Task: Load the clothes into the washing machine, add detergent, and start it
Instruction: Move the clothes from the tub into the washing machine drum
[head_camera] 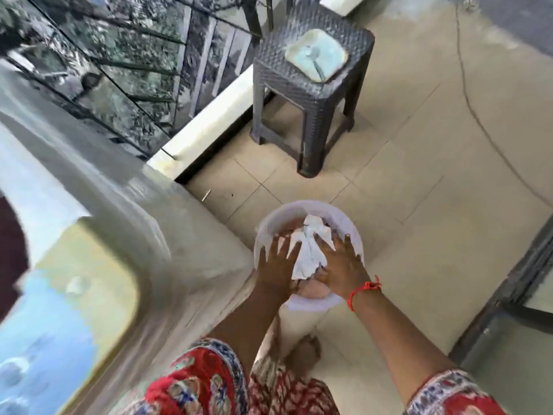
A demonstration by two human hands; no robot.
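Both hands reach into a white bucket (263, 229). The left hand (276, 265) and right hand (339, 265), fingers spread wide, press a white cloth (311, 250) lying between them.

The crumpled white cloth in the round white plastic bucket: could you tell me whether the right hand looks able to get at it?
Probably yes: the right hand already rests against the crumpled white cloth, with nothing covering it.

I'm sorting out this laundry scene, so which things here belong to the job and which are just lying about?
Job:
white bucket
white cloth
washing machine
left hand
right hand

Lying about:
grey stool
pale square dish
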